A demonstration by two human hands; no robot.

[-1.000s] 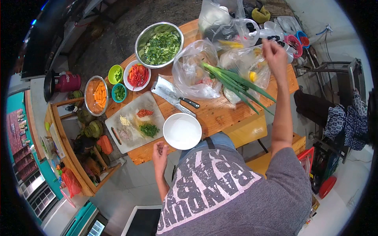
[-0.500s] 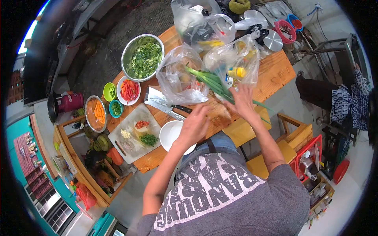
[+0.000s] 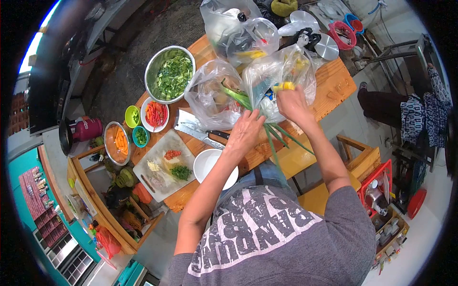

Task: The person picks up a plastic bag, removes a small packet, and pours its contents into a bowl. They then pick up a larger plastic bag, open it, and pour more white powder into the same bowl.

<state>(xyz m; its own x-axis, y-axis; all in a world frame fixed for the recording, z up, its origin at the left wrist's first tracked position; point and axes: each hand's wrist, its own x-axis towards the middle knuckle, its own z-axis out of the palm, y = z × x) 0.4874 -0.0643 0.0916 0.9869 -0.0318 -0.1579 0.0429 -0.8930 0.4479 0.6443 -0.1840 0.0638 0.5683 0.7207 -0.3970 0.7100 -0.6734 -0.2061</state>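
Note:
My left hand [image 3: 245, 129] is closed on long green spring onions [image 3: 241, 98], whose leaves hang over the table's near edge. My right hand [image 3: 292, 104] is closed at a yellow-capped container [image 3: 285, 86] in the mouth of a clear plastic bag [image 3: 267, 71]; its fingertips are partly hidden. Another clear bag [image 3: 205, 90] lies left of the spring onions. Beside my left wrist are a white bowl [image 3: 205, 164], a cleaver [image 3: 191, 125] and a black-handled knife [image 3: 218, 134]. A cutting board [image 3: 160, 186] holds chopped red, green and pale piles.
A steel bowl of cut greens [image 3: 170, 74] stands at the wooden table's [image 3: 336, 86] far left. Near it are a white bowl of red strips [image 3: 156, 115], small green and blue bowls, and carrots in a bowl [image 3: 117, 142]. Another person [image 3: 410, 119] is at the right.
My left hand has moved right and taken hold of the spring onions. My right hand has left them and moved up to the yellow-capped container. The onion leaves have swung down toward me.

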